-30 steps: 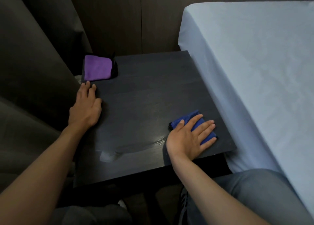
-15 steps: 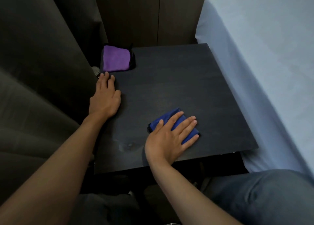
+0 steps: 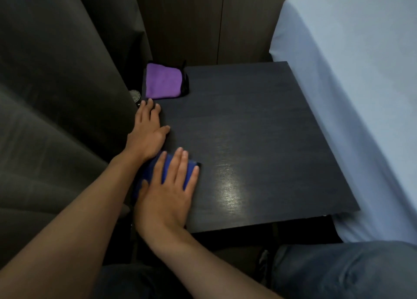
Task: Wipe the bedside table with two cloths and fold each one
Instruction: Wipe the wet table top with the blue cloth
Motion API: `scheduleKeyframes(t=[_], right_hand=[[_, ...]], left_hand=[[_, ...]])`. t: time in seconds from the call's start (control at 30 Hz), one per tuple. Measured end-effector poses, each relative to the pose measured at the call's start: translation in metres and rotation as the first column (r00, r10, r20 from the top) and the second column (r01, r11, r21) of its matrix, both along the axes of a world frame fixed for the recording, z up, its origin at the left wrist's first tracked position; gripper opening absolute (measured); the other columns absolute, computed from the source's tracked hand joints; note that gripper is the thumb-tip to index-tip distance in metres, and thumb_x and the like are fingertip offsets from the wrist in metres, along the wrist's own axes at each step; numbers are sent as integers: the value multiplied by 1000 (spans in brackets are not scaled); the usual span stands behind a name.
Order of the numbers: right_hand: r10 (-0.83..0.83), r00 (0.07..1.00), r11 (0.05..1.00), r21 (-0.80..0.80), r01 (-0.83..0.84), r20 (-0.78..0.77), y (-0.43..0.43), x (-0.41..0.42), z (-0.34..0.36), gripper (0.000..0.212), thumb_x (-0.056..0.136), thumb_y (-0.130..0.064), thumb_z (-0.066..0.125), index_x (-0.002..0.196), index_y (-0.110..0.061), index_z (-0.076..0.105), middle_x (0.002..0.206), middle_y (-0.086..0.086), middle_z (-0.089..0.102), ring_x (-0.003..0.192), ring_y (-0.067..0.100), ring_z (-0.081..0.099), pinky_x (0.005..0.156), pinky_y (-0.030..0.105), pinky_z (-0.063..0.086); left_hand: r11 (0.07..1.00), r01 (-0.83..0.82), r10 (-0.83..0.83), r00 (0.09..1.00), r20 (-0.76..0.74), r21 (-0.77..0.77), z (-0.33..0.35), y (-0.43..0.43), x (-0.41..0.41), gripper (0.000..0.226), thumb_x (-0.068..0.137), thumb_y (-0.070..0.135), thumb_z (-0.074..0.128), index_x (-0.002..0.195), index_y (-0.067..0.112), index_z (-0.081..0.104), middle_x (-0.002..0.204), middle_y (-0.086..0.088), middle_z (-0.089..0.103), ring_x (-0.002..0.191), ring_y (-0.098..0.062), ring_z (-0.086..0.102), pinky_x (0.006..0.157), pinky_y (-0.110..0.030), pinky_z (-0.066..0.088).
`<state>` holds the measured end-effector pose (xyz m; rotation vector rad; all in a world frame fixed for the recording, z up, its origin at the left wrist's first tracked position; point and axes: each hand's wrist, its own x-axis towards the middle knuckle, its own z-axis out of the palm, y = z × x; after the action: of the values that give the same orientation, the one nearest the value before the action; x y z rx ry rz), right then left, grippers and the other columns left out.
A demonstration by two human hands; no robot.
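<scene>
My right hand [image 3: 168, 192] lies flat on the folded blue cloth [image 3: 167, 167], fingers straight and slightly spread, palm pressing it onto the near left part of the black bedside table [image 3: 248, 129]. Blue fabric shows between my fingers and past my fingertips. It reaches up to my left wrist, and I cannot tell whether the two touch. My right forearm runs in from the lower right and angles toward the left edge of the table.

My left hand [image 3: 147, 131] rests palm down along the table's left edge, fingers straight and close together, thumb out to the right. It holds nothing. Its fingertips end just beside the folded purple cloth [image 3: 163, 82], which sits in the far left corner with a black trim along its right side.

A small round pale object [image 3: 134, 94] peeks out between the table and the dark grey fabric [image 3: 56, 95] on my left; its face is too blurred to read. A pale blue bedsheet [image 3: 349, 73] hangs just beside the table on the right, and my jeans-clad knee [image 3: 338, 269] is below it. Light glares off the tabletop to the right of my right hand.
</scene>
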<state>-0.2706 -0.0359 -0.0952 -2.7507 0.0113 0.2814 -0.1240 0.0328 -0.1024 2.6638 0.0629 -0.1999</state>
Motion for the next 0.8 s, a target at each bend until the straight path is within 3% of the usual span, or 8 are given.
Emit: scheduleKeyframes(t=[0.07,0.17,0.27,0.37,0.57,0.8], right_hand=[[97,995,995,-29,-97,-24,-1,-1,4,70,105,-43,25,155,-16,-15,156,20,-36,143,31,-38,114,55,-21],[325,944,944,-77,-320,60,-18,-8,0,66,104,-45,25,158,-20,-2,163,17,-20,148,28,-29,117,53,-18],[539,829,842,-78,-534,149,-42,-11,-4,62,101,-45,33,158,-24,19,167,14,0,153,25,-12,120,50,-10],[676,712,735,-104,-670,192,-62,-10,-8,61,97,-44,33,155,-29,27,166,10,12,153,24,1,122,50,-2],[810,552,584,-202,-786,196,-129,-12,-10,60,97,-37,42,155,-33,27,166,7,18,153,22,10,123,45,5],[799,594,595,-250,-764,90,-240,-13,-5,59,100,-37,36,157,-34,21,167,4,9,154,21,5,123,45,8]], left_hand=[[1000,7,-7,1000,-15,-11,2,2,1,70,99,33,49,157,15,13,167,-2,-5,151,-18,-11,122,-49,7],[1000,11,-12,999,-34,-27,2,2,2,72,99,34,49,157,16,11,167,0,-7,151,-17,-13,122,-49,5],[1000,11,-12,999,-43,-26,1,2,2,72,99,35,49,157,17,9,167,1,-8,151,-17,-13,122,-50,6],[1000,4,-4,1000,-23,-23,0,1,0,72,100,35,48,158,17,10,167,1,-7,151,-16,-12,121,-50,7],[1000,5,-5,1000,28,20,-3,0,-2,68,101,35,47,157,17,14,167,1,-2,151,-15,-8,120,-47,8],[998,24,-28,996,81,60,-8,3,-3,66,101,34,46,157,15,16,167,-1,2,152,-15,-5,120,-46,9]])
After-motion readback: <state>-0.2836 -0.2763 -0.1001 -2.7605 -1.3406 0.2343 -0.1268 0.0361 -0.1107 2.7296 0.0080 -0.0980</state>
